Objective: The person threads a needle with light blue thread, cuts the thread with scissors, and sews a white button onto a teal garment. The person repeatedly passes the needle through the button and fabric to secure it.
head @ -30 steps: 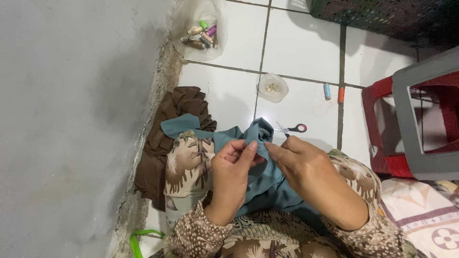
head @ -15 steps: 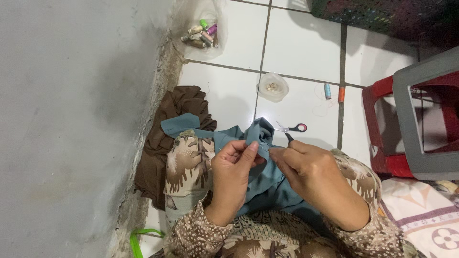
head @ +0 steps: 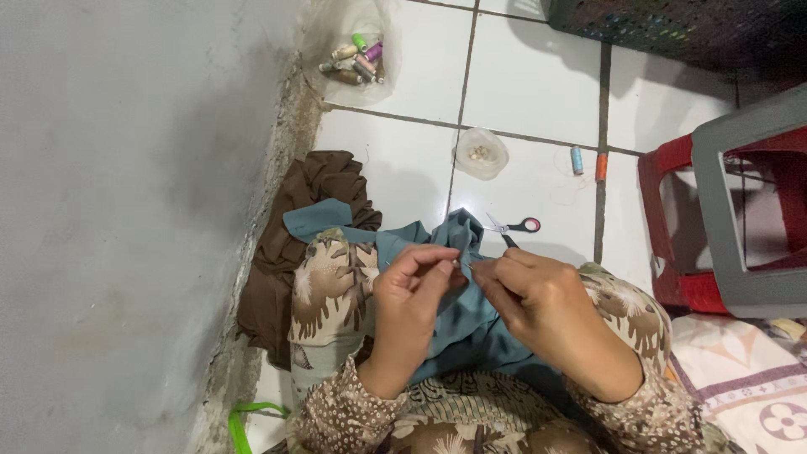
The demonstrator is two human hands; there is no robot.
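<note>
Teal cloth, draped over the lap, is being hand-stitched: left hand and right hand are both pinching one fold (needle too small to see), needing a steady pull next.

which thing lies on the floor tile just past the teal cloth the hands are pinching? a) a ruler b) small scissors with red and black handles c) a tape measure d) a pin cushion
b: small scissors lie on the tile just beyond the teal cloth that both hands pinch.

Cloth on lap; scissors on floor behind; stool right.
</note>
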